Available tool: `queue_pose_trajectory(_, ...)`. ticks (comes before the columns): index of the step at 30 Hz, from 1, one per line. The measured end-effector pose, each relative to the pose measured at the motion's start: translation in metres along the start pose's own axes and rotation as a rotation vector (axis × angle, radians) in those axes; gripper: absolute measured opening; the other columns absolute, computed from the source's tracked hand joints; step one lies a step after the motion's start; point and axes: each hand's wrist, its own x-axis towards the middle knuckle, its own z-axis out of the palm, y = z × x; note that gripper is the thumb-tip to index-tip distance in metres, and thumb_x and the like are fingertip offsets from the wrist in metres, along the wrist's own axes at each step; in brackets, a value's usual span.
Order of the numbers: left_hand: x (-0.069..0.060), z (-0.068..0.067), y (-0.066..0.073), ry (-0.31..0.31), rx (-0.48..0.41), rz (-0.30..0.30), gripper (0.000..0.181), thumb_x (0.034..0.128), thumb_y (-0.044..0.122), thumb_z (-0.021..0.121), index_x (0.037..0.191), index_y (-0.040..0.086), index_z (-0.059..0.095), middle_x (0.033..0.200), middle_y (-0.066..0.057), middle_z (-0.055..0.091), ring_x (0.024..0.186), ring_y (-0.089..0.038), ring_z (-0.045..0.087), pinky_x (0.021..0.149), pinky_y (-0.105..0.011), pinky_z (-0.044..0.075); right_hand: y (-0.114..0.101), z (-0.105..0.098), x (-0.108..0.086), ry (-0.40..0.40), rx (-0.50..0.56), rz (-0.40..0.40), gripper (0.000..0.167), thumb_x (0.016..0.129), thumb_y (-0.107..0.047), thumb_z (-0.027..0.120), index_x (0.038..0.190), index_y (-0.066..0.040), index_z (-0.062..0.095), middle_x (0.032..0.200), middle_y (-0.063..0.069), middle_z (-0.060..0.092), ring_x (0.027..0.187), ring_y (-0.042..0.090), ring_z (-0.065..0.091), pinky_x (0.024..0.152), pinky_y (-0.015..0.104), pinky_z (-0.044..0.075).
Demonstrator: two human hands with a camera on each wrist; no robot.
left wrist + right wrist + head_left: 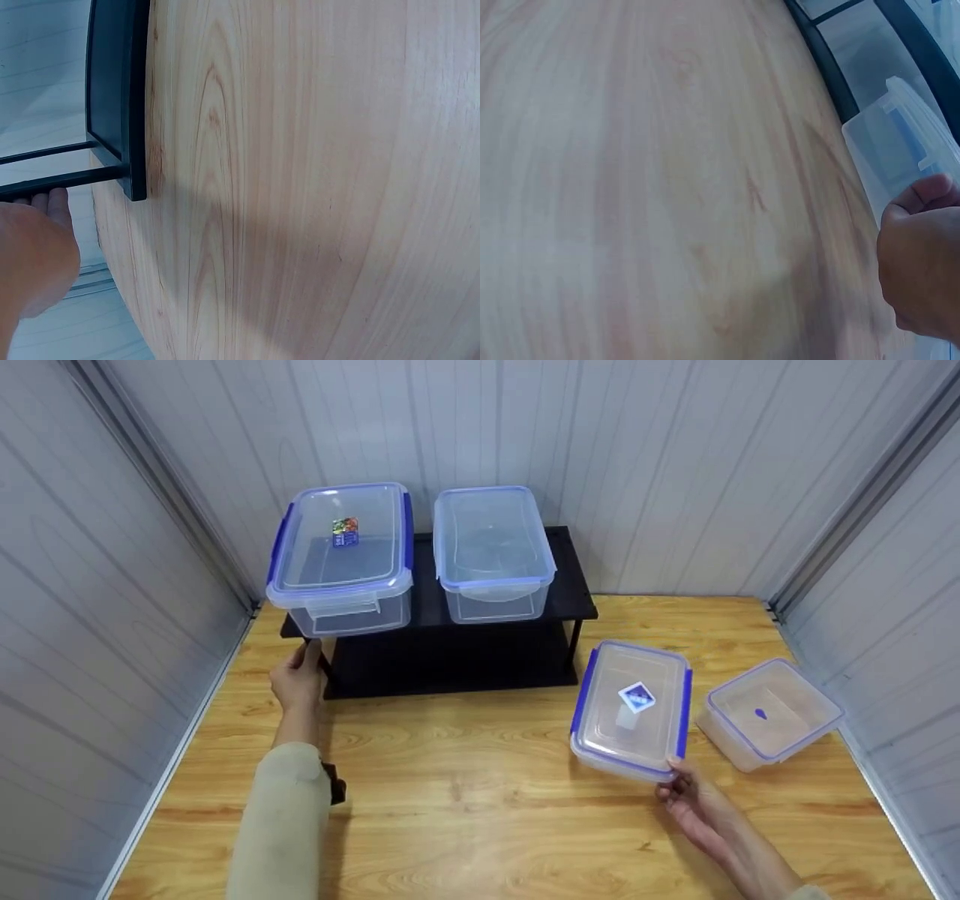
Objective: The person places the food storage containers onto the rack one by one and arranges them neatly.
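Note:
My left hand (297, 679) is at the front left corner of a black two-tier rack (450, 658), its fingers against the corner post (71, 180). Over on the right, my right hand (697, 802) grips the near right corner of a clear plastic food container (652, 667) with blue side clips and a diamond-shaped label on its lid. In the right wrist view the hand (922, 259) covers part of that container (885, 146). The container's base is largely hidden in the head view, so I cannot tell whether it touches the table.
On the rack's top shelf stand a large lidded container (315, 562) with blue clips and a container (487, 517) with a pale blue rim. Another clear container (780, 701) sits at the right of the wooden table (450, 810). Corrugated walls (637, 457) enclose the table.

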Motion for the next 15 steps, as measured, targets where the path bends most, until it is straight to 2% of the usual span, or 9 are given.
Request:
queue_pose_trajectory(3, 0.0, 0.0, 0.0, -0.008, -0.031, -0.001, 0.046, 0.1005, 0.04, 0.076, 0.128, 0.004, 0.077, 0.098, 0.001, 0.076, 0.086, -0.013, 0.061, 0.071, -0.017, 0.052, 0.005, 0.001, -0.001, -0.039, -0.033, 0.023, 0.009, 0.109, -0.014, 0.058, 0.103, -0.008, 0.059, 0.092, 0.0, 0.056, 0.082, 0.01, 0.053, 0.076, 0.018, 0.049)
queue_pose_trajectory(8, -0.001, -0.003, -0.001, -0.013, -0.032, -0.009, 0.045, 0.1, 0.041, 0.077, 0.125, 0.004, 0.079, 0.095, 0.003, 0.075, 0.087, -0.011, 0.058, 0.071, -0.017, 0.05, 0.015, 0.008, 0.001, -0.163, -0.094, 0.04, 0.009, 0.108, -0.016, 0.063, 0.101, -0.01, 0.062, 0.091, -0.002, 0.058, 0.081, 0.008, 0.053, 0.076, 0.017, 0.047)
queue_pose_trajectory(12, -0.002, -0.004, 0.0, -0.023, -0.086, -0.004, 0.024, 0.0998, 0.039, 0.078, 0.092, 0.016, 0.084, 0.076, 0.002, 0.071, 0.069, -0.008, 0.056, 0.062, -0.019, 0.049, 0.022, 0.018, 0.004, -0.241, -0.12, 0.056, 0.008, 0.108, -0.017, 0.062, 0.104, -0.011, 0.065, 0.091, -0.003, 0.061, 0.081, 0.007, 0.053, 0.076, 0.017, 0.047)
queue_pose_trajectory(15, -0.002, -0.003, -0.001, -0.028, -0.125, 0.009, 0.031, 0.1, 0.036, 0.078, 0.072, 0.023, 0.077, 0.062, 0.005, 0.064, 0.056, -0.007, 0.052, 0.056, -0.019, 0.046, 0.027, 0.027, 0.007, -0.277, -0.14, 0.068, 0.007, 0.108, -0.017, 0.064, 0.108, -0.01, 0.066, 0.093, -0.002, 0.062, 0.082, 0.008, 0.054, 0.076, 0.017, 0.048)
